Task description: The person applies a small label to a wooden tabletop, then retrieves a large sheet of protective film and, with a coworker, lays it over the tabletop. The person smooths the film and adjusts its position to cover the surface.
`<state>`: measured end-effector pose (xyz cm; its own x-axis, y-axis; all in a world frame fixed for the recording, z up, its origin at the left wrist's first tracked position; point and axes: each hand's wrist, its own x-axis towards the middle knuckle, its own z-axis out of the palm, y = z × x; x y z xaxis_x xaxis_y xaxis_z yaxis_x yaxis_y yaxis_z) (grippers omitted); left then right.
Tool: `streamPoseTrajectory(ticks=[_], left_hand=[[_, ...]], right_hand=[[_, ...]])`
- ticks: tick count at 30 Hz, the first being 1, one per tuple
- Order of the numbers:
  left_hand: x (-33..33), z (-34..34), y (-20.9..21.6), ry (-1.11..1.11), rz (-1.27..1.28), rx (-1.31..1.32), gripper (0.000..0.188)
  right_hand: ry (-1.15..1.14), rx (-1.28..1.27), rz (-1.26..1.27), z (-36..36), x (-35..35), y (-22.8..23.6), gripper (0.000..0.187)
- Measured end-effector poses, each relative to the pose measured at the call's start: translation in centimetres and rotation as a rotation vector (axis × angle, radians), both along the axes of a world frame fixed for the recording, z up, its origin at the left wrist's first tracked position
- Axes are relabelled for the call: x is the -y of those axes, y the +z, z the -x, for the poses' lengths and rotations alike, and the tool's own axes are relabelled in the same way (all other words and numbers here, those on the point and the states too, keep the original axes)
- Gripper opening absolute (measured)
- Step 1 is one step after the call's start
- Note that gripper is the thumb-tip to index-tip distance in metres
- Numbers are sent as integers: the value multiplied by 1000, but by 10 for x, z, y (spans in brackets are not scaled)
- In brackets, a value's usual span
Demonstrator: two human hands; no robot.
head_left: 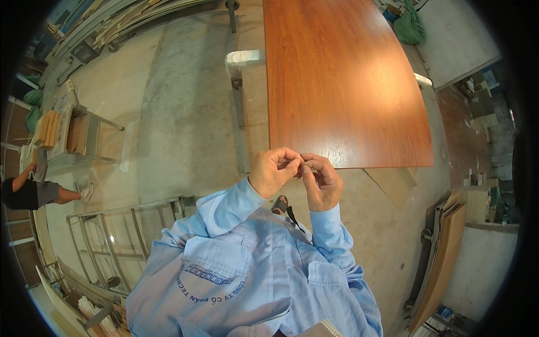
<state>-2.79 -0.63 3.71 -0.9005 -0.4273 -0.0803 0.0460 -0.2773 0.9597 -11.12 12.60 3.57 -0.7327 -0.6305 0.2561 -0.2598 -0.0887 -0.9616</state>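
My left hand and my right hand meet in front of my chest, fingertips pinched together. Whatever they hold between them, if anything, is too small or too hidden to make out. Just beyond them, the near edge of a glossy reddish-brown wooden panel begins and runs away from me. My fingers overlap its near left corner in the picture; whether they touch it I cannot tell. The panel lies flat on a stand with wrapped pale bars showing at its sides.
A metal frame rack stands at lower left. Upright boards lean at the right. Farther left, another person is beside a work table with stacked wooden pieces. Long boards lie on a rack at the far left.
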Motion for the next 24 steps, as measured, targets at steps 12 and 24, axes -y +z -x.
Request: streamPoseTrajectory(ticks=[12, 24], left_hand=[[-2, 3, -2, 7, -129, -35, 16], [-15, 9, -6, 75, -19, -111, 11]], right_hand=[[-5, 49, 46, 2, 1, 2, 9], [-215, -87, -75, 4, 5, 4, 9]])
